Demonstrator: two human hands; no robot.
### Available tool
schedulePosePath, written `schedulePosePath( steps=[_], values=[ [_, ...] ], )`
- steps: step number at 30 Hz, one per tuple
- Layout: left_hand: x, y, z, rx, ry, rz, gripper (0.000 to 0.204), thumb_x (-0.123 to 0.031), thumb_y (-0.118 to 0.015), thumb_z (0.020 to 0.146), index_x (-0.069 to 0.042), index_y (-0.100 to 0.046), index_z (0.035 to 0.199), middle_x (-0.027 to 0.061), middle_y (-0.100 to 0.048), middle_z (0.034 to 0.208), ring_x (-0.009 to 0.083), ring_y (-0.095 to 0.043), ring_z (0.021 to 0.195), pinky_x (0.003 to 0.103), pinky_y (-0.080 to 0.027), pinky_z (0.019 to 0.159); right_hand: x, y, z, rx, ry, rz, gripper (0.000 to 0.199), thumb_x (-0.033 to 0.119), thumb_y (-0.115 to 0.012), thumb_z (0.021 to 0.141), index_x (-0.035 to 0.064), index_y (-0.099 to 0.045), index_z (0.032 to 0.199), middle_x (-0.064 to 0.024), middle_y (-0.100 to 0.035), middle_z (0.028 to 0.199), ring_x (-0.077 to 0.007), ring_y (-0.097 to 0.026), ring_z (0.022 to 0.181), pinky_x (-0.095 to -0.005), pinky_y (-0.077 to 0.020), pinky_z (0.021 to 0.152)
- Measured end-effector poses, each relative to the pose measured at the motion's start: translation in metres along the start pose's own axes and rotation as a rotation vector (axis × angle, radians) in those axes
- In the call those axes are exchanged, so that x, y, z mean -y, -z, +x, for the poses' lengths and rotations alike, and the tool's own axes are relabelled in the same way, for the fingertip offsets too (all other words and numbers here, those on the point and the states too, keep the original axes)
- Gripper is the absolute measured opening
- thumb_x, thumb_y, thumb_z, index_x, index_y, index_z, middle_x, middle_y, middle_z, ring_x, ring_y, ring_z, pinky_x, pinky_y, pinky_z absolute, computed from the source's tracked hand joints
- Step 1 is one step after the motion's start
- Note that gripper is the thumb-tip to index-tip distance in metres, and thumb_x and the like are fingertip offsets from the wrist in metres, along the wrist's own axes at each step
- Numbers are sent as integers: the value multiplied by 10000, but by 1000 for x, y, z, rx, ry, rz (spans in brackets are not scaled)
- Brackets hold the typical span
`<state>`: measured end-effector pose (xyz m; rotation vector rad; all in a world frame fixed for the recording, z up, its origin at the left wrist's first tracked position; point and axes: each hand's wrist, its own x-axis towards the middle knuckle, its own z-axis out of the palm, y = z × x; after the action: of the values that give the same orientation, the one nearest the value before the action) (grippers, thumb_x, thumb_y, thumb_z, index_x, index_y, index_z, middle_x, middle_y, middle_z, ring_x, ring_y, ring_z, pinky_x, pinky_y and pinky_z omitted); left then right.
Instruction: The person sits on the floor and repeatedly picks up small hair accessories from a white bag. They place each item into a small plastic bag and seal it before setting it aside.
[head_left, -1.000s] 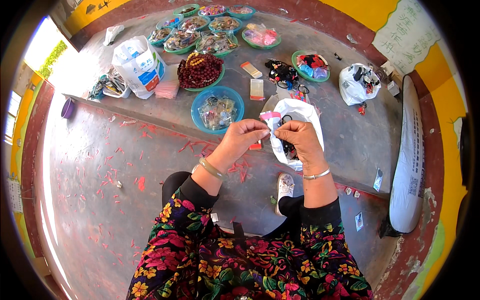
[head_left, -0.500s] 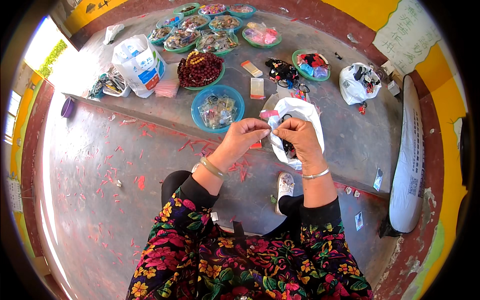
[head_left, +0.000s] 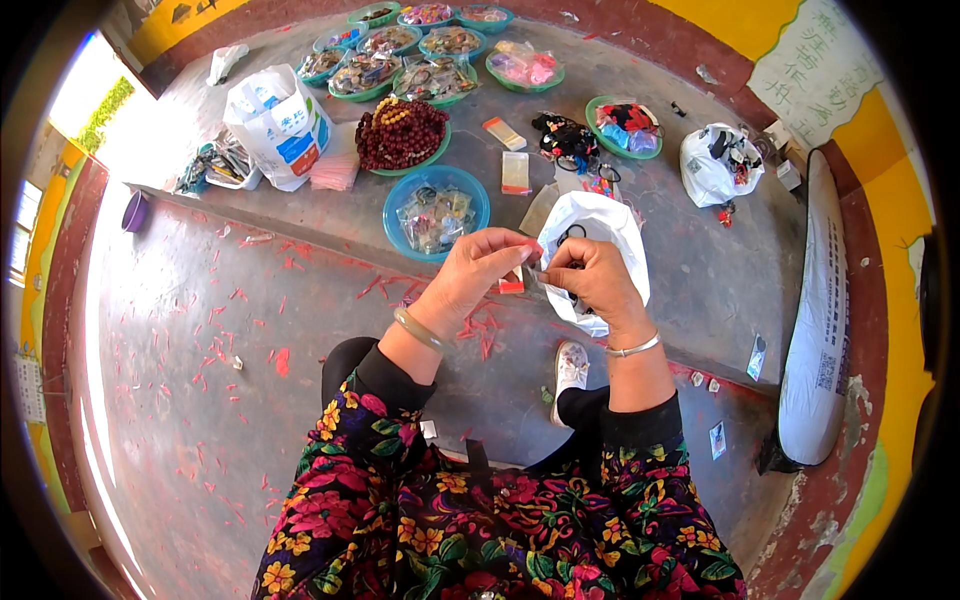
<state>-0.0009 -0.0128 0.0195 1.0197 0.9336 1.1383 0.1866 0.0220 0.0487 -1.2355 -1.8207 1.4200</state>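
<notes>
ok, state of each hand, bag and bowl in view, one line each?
left hand: raised, fingertips pinched on something too small to tell
right hand: raised, pinching at the same spot
white bag: open, dark items inside
blue bowl: upright, holds clear packets
bead bowl: heaped with dark red beads
printed white bag: standing upright

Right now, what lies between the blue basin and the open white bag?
In the head view, the left hand fingertips cross that gap between blue basin and white bag; a small red scrap lies below.
</notes>
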Motion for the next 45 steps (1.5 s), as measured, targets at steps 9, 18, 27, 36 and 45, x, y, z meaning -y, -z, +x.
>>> schedulePosePath(
  steps=[9,18,27,36,45],
  values=[
    [1,12,0,237,276,132,148,-56,-614,793,18,-623,921,43,-638,839,86,-586,708,203,-460,620,-8,2,-1,244,82,-146,100,37,-693,660,0,-603,684,-26,-581,621,-85,-518,599,-248,-414,565],
    [-4,3,0,153,367,333,149,-74,-608,809,30,-607,915,67,-648,755,102,-611,642,208,-473,553,-19,6,2,316,69,-70,154,28,-661,693,8,-636,844,-25,-623,722,-97,-568,689,-240,-451,649],
    [-6,9,0,-47,247,-260,84,-88,-581,851,-7,-590,873,135,-658,816,177,-655,715,228,-503,580,-26,22,7,119,-9,381,253,75,-713,736,-16,-632,957,-38,-638,821,-82,-582,734,-215,-451,670],
    [5,11,4,6,194,-215,62,-71,-596,840,-19,-593,874,120,-662,825,181,-661,705,231,-515,572,-30,12,10,48,-51,528,178,65,-711,734,-40,-660,868,-70,-650,752,-129,-602,680,-239,-475,648],
    [4,1,2,-56,126,-116,243,-117,-550,883,20,-587,1079,129,-667,860,163,-655,717,240,-519,596,-28,9,10,-12,-50,451,155,70,-703,739,-39,-666,843,-67,-643,710,-114,-589,643,-224,-462,602]
  ],
)
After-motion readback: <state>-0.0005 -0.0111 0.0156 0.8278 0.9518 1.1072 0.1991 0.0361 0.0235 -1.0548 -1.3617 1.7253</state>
